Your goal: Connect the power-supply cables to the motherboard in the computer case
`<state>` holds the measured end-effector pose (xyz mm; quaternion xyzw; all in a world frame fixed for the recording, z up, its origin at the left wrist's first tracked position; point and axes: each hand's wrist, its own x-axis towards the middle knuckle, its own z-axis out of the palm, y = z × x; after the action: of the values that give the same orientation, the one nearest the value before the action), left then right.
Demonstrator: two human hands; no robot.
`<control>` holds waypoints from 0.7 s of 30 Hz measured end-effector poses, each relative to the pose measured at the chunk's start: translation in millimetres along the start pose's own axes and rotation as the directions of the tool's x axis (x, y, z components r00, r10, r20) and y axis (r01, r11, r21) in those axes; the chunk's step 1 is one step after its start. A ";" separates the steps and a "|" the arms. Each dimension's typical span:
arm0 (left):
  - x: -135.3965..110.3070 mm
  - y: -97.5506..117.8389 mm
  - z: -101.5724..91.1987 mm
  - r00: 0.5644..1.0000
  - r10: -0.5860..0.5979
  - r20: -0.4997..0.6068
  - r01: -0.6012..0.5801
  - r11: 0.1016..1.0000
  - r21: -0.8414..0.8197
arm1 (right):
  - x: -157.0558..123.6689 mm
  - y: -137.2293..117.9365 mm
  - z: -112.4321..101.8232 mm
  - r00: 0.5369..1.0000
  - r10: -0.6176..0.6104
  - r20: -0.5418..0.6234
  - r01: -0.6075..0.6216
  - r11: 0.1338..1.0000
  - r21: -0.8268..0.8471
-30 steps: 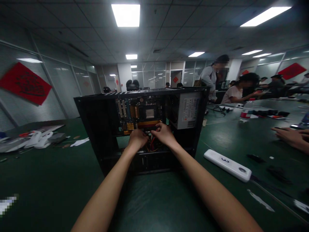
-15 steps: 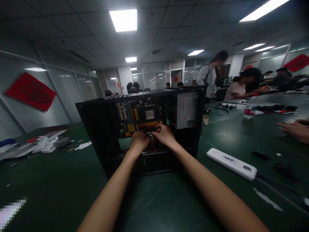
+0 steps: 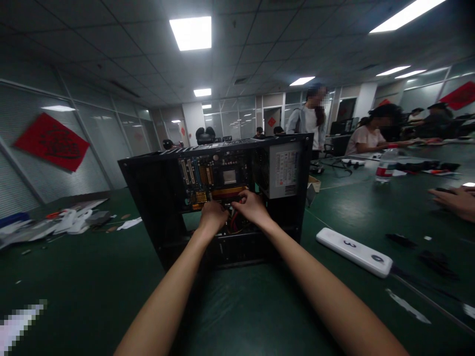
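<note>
An open black computer case point(image 3: 143, 207) stands on the green table in front of me. Inside it are a motherboard point(image 3: 239, 163) with yellow and blue slots, and a silver power supply point(image 3: 284, 170) at the upper right. My left hand point(image 3: 214, 216) is closed at the board's lower edge; what its fingers hold is hidden. Close beside it, my right hand point(image 3: 252, 207) pinches a cable at the board's lower right. Thin red and dark wires point(image 3: 233, 221) hang between the two hands.
A white power strip point(image 3: 354, 252) lies to the right, its cord trailing off. Farther back stands a water bottle point(image 3: 385, 165). Papers and scraps point(image 3: 72, 220) cover the table's left side. Another person's hand point(image 3: 454, 201) is at the right edge; more people are behind.
Both hands stay at nearly the same spot on the board. The view has shifted slightly. The standing person in the background has moved left and turned.
</note>
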<state>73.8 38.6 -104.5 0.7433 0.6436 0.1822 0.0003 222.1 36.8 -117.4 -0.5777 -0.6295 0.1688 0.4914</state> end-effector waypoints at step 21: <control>5.5 4.7 -0.2 1.000 -0.018 -0.006 0.018 1.000 0.011 | 3.9 2.2 -1.0 0.991 0.071 0.116 -0.070 0.997 -0.017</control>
<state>78.9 43.0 -101.7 0.7370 0.6513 0.1806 -0.0042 224.7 40.6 -117.0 -0.5918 -0.6375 0.2154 0.4438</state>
